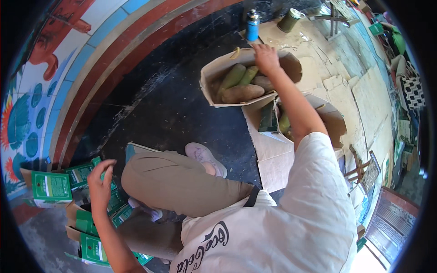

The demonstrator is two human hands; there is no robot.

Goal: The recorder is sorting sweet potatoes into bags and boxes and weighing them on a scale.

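Observation:
My right hand [266,60] is at the far rim of an open cardboard box [208,93], its fingers hooked over the edge. Inside lie several thick, oblong vegetables [243,93], some green and some brown, which look like large cucumbers. Nearer to me, partly behind my right forearm, a second cardboard box [334,120] holds more of the same kind. My left hand [101,184] is raised at the left, with thumb and fingers apart and nothing in it. Below and beside it are several green printed cartons [51,186], some in opened brown cardboard.
A blue flask [252,27] and a dark green canister [289,21] stand beyond the box. Flattened cardboard [364,100] covers the floor at the right, where a small folding stool [364,170] stands. A painted wall [68,68] curves along the left.

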